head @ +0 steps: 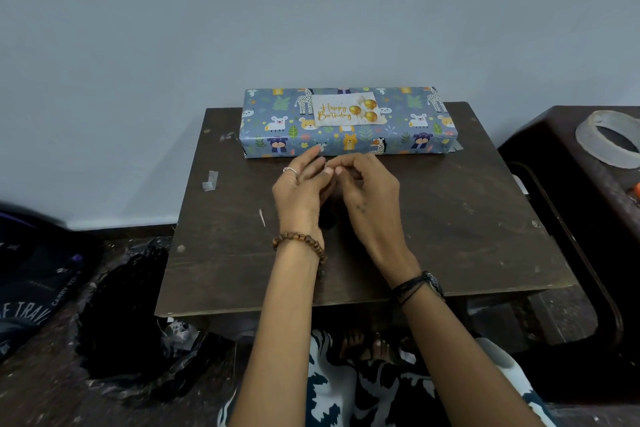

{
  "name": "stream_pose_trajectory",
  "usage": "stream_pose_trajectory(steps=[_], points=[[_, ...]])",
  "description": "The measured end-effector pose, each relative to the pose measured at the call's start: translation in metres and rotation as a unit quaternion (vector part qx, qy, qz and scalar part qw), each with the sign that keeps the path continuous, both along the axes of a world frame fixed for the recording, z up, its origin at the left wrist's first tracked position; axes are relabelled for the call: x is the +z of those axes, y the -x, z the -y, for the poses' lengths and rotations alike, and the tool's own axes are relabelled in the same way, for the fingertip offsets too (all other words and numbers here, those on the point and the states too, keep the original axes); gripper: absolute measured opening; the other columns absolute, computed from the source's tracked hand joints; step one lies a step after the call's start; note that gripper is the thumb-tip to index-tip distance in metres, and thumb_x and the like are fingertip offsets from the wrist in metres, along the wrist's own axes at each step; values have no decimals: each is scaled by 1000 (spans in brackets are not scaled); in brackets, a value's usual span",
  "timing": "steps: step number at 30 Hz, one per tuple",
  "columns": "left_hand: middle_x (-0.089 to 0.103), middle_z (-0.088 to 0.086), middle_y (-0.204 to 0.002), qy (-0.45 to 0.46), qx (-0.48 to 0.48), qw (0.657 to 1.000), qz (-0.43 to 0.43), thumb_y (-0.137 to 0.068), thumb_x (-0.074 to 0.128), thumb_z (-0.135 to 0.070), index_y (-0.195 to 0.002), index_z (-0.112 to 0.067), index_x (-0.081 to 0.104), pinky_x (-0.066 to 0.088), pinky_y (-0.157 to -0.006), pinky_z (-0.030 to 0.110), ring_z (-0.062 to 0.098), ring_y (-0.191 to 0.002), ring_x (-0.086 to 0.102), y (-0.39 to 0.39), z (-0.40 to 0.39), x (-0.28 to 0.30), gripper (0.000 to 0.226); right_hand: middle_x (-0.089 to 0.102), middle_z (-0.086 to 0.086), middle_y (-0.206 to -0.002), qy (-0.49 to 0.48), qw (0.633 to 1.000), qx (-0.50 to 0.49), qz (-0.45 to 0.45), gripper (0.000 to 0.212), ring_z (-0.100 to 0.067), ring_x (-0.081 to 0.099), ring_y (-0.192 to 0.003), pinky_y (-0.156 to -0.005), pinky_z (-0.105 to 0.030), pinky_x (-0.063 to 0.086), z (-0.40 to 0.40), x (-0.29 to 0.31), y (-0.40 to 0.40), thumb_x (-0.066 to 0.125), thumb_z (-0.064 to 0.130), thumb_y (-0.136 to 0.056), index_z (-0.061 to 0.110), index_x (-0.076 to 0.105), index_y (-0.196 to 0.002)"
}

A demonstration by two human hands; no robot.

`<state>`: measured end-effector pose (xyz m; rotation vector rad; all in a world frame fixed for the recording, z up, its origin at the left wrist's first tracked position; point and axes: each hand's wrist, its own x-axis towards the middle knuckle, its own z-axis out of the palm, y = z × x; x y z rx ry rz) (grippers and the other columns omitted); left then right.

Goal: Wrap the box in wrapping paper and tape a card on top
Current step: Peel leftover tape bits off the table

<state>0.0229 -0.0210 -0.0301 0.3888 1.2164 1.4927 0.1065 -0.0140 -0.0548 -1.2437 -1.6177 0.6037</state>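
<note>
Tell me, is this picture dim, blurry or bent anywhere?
Head view: dim, soft light, with no harsh glare; the wrapped box and its card read clearly. The table edges splay outward, a sign of wide-angle distortion. The tape roll at the right edge looks soft and stretched. The left hand and right hand are fairly sharp.

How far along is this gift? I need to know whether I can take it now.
The box is fully covered in animal-print paper, and the birthday card lies on top. Both hands, left hand and right hand, meet fingertip to fingertip in front of it; whether they hold tape I cannot tell. Tape on the card isn't visible, so that may remain.
</note>
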Motion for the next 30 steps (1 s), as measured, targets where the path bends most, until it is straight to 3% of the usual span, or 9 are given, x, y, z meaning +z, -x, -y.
stream_pose_trajectory(steps=[4, 7, 9, 11, 18, 23, 25, 27, 30], points=[[61, 18, -117, 24, 14, 998, -56, -83, 50, 12, -114, -17, 61, 53, -89, 34, 24, -102, 62, 10, 0, 2, 44, 60, -3, -97, 16, 996, 88, 14, 17, -3, 58, -86, -78, -13, 48, 1, 4, 1, 59, 6, -88, 13, 69, -100], [62, 14, -117, 25, -20, 997, -76, -90, 36, 11, -115, -14, 58, 57, -69, 20, 20, -91, 64, 24, 7, 11, 42, 59, -4, -93, 51, 992, 113, -23, 9, -10, 62, -81, -76, -20, 52, -3, 8, 4, 68, 14, -85, 20, 70, -91], [58, 15, -122, 15, -40, 996, -79, -95, 27, 6, -120, -10, 55, 56, -64, 20, 22, -87, 65, 37, 12, 18, 41, 62, -3, -87, 68, 991, 100, -59, 6, -15, 63, -76, -73, -30, 55, -4, 9, 11, 69, 17, -84, 23, 68, -82], [53, 11, -130, 17, -41, 990, -137, -97, 23, 4, -122, -14, 53, 57, -59, 20, 22, -79, 66, 51, 17, 18, 43, 62, -1, -79, 83, 989, 99, -64, 9, -13, 61, -69, -67, -30, 53, -3, 8, 23, 67, 20, -86, 16, 67, -77], [56, 0, -125, 55, 63, 928, -364, -79, 27, 10, -111, -22, 57, 50, -43, 24, 19, -57, 67, 88, 33, 5, 55, 52, 2, -75, 120, 984, 131, -4, 25, -16, 56, -70, -70, -39, 50, 9, -6, 66, 55, 21, -94, 6, 62, -75], [63, -5, -107, 88, 108, 883, -449, -91, 39, -4, -105, -22, 61, 56, -60, 36, 18, -53, 65, 102, 36, -2, 32, 55, -10, -72, 170, 980, 63, -86, 37, -6, 53, -52, -52, -23, 51, 8, -1, 56, 48, 25, -98, 4, 60, -70], [63, -7, -97, 96, 128, 855, -493, -92, 50, -14, -100, -22, 63, 56, -70, 39, 18, -58, 66, 105, 35, -3, 18, 56, -11, -71, 183, 980, 65, -48, 43, -8, 54, -52, -55, -26, 51, 8, 4, 52, 51, 36, -95, 3, 64, -69], [64, -3, -103, 127, 124, 821, -543, -90, 57, -21, -99, -23, 66, 52, -77, 36, 23, -80, 66, 107, 36, -2, 13, 56, -5, -80, 186, 976, 100, 52, 37, -9, 55, -64, -65, -28, 50, 11, 8, 50, 63, 44, -85, 9, 67, -74], [56, 1, -117, 182, 98, 793, -572, -88, 62, -27, -109, -24, 64, 41, -75, 34, 27, -102, 58, 106, 36, -1, 22, 50, 5, -88, 133, 959, 137, 208, 24, -8, 49, -72, -68, -27, 46, 16, 7, 54, 76, 34, -75, 14, 65, -84]])
